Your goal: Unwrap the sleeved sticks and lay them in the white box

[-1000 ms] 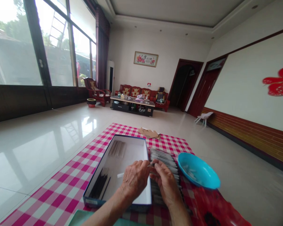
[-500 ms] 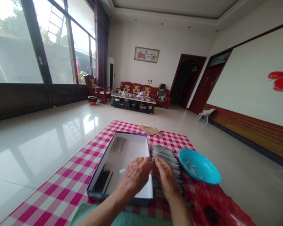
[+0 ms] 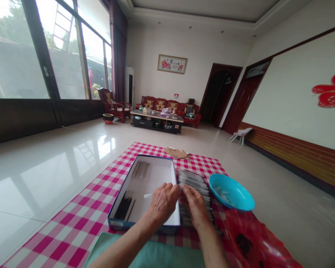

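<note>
My left hand (image 3: 164,203) is closed around a slim pen-like stick, whose white end (image 3: 148,195) pokes out on the left over the shallow box (image 3: 144,226). Fingertip to fingertip with it, my right hand (image 3: 195,204) pinches at the stick's other end; the fingers hide what lies between them. Inside the box, a bunch of dark slender sticks (image 3: 124,206) lies at the near left, and several pale greyish tubes (image 3: 141,170) lie at the far end. A long row of similar grey and black pen-like sticks (image 3: 194,178) is laid beside the box, partly behind my right hand.
Right of the row stands a blue bowl (image 3: 241,193) with small clear pieces in it. A red plastic bag (image 3: 251,238) is in front of it. Cardboard scraps (image 3: 177,153) lie on the far checked cloth (image 3: 86,201). A green cloth (image 3: 156,255) is nearest me.
Both hands stay together at the stick, with only a slight shift of the fingers. The view has turned a little to the right.
</note>
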Demonstrator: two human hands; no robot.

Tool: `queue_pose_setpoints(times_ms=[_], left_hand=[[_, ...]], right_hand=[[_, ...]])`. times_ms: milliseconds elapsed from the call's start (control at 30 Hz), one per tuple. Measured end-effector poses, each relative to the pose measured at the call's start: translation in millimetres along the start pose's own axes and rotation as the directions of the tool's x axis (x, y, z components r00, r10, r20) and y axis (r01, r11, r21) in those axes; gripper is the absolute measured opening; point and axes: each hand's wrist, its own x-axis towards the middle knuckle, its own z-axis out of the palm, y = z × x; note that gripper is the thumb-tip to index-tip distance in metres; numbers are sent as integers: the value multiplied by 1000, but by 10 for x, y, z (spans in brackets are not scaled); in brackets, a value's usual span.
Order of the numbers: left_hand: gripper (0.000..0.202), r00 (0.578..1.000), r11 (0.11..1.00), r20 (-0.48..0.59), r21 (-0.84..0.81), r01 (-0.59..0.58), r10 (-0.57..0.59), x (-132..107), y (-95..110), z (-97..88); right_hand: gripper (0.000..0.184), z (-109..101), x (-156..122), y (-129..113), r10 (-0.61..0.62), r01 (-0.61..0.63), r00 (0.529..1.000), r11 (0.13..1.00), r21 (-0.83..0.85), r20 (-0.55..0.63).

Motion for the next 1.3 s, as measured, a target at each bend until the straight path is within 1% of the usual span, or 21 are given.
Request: queue_pose_setpoints(times_ms=[100, 200, 333, 467, 567, 633, 700, 733, 800, 833, 900, 933, 967, 1033, 1067, 1100, 1133, 1167, 1200, 1233, 1300], left_hand=[[20, 999, 999, -42, 28, 31, -30, -81, 24, -12], [20, 997, 998, -55, 27, 60, -59, -166, 29, -19], [20, 998, 999, -49, -7, 45, -45, -204, 25, -14], [21, 999, 999, -37, -50, 21, -23, -190, 27, 1], [22, 1000, 997, -24, -74, -6, 5, -188, 27, 19], [23, 1000, 996, -16, -86, -16, 15, -188, 23, 30], [24, 1000, 995, -8, -96, -19, 19, -184, 15, 38], [25, 1000, 994, -1, -102, -24, 24, -181, 10, 40], [27, 999, 993, 11, -116, -37, 39, -172, 2, 40], [27, 999, 991, 16, -122, -45, 47, -169, 0, 38], [27, 998, 990, 22, -130, -52, 55, -165, 0, 31], [27, 998, 990, 23, -132, -52, 55, -164, 2, 27], [27, 998, 990, 23, -134, -51, 55, -164, 4, 23], [26, 998, 989, 22, -139, -50, 54, -166, 8, 17], [26, 998, 989, 22, -142, -51, 55, -167, 10, 15], [25, 998, 988, 20, -144, -52, 56, -169, 11, 14], [25, 998, 988, 19, -146, -53, 57, -170, 12, 13], [25, 998, 988, 18, -148, -54, 57, -171, 13, 14], [25, 998, 987, 17, -150, -58, 61, -173, 13, 15], [25, 998, 987, 16, -152, -62, 65, -174, 13, 17], [25, 997, 985, 14, -155, -72, 75, -176, 12, 22]], right_hand=[[20, -25, -77, 62, -23, 24, 999, 1000, 13, -48], [24, -90, -185, 160, -32, 34, 998, 999, 27, -62], [29, -189, -294, 272, -46, 51, 996, 997, 52, -77], [29, -234, -323, 311, -47, 53, 994, 997, 58, -100], [28, -216, -338, 297, -77, 78, 988, 997, 3, -136], [27, -198, -355, 245, -136, 116, 980, 983, -139, -144], [30, -212, -372, 133, -196, 147, 971, 941, -305, -135], [30, -243, -382, 51, -217, 157, 967, 920, -360, -133], [31, -376, -410, -147, -268, 178, 953, 873, -453, -142], [30, -483, -430, -250, -305, 189, 939, 843, -504, -157], [27, -770, -476, -424, -424, 185, 895, 636, -750, -139], [24, -942, -497, -481, -460, 156, 878, 539, -828, -134], [21, -1122, -514, -515, -469, 117, 874, 459, -881, -128], [18, -1459, -531, -514, -421, 18, 897, 341, -940, -135], [18, -1593, -531, -491, -379, -10, 916, 301, -954, -129], [18, -1688, -528, -461, -346, -21, 931, 280, -960, -121], [19, -1735, -523, -432, -337, -21, 935, 270, -963, -114], [20, -1728, -516, -407, -351, -7, 931, 265, -964, -103], [21, -1667, -508, -388, -387, 21, 918, 266, -964, -87], [23, -1555, -499, -374, -434, 64, 899, 272, -960, -63], [23, -1221, -477, -349, -505, 200, 863, 307, -930, 18]])
